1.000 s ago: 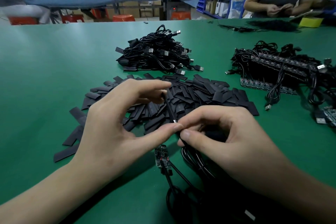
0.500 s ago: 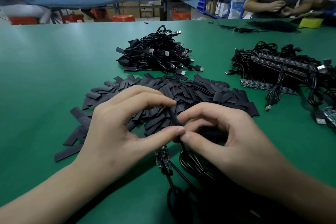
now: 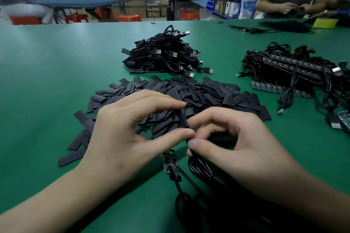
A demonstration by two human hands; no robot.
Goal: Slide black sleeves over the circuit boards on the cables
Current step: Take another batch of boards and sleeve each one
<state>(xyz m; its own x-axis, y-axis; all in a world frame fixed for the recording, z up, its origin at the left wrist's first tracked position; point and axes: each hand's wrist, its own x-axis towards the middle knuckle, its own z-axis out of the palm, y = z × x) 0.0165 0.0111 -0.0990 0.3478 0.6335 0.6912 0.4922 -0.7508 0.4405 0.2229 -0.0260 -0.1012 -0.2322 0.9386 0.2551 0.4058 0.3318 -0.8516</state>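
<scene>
Black sleeve (image 3: pixel 182 119) pinched by left hand (image 3: pixel 123 138); right hand (image 3: pixel 236 147) apparently pinches cable (image 3: pixel 200 168); circuit board (image 3: pixel 170 161) print unreadable.

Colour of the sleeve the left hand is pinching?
Plain black sleeve, pinched by the left hand; seen in the head view.

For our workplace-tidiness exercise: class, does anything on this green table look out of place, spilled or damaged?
Nothing looks damaged. A few flat black sleeves lie strayed off the left edge of the sleeve heap, and one small green circuit board is bare, not yet sleeved.
</scene>
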